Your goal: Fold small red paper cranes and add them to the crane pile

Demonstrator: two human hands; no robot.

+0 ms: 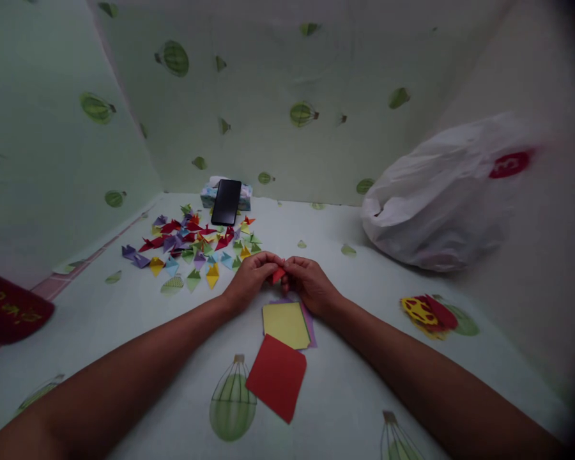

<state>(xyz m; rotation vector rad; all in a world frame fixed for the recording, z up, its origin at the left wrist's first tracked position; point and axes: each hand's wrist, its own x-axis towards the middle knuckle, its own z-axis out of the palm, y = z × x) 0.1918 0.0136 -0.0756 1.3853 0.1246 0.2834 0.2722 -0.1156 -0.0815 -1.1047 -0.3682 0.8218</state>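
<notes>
My left hand (250, 276) and my right hand (308, 281) meet in the middle of the floor, both pinched on a small folded red paper piece (278, 275) held between the fingertips. Just below the hands lies a yellow paper square (285, 324) on top of a purple sheet (309, 322). A red paper square (276, 375) lies nearer to me. Beyond the left hand spreads a scatter of several small folded paper shapes (191, 246) in red, purple, yellow, green and blue.
A black phone (227, 201) leans on a tissue box (209, 193) by the back wall. A white plastic bag (441, 198) lies at the right. Cut coloured paper scraps (429, 314) lie at right, a dark red object (9, 308) at left.
</notes>
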